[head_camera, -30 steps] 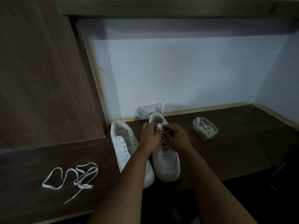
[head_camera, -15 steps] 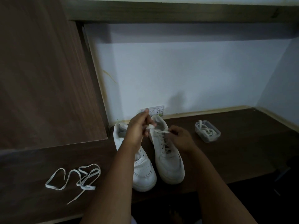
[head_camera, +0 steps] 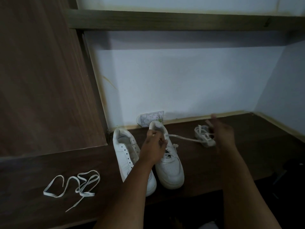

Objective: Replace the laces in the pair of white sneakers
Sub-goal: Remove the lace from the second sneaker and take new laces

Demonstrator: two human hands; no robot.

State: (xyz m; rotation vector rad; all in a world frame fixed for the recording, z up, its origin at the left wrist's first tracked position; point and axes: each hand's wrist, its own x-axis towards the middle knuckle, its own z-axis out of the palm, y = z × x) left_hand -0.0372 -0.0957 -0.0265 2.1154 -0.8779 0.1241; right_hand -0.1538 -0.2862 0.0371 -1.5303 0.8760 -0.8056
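Gripping one lace [head_camera: 183, 138] taut, left hand [head_camera: 155, 146] pins the laced sneaker [head_camera: 170, 169], right hand [head_camera: 222, 131] pulls toward open desk [head_camera: 247, 154].

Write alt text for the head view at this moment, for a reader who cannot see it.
A person's right hand pulls a white lace sideways out of the right sneaker while the left hand holds that shoe's top. The left sneaker stands beside it unlaced; a loose lace lies on the dark wooden desk at left.
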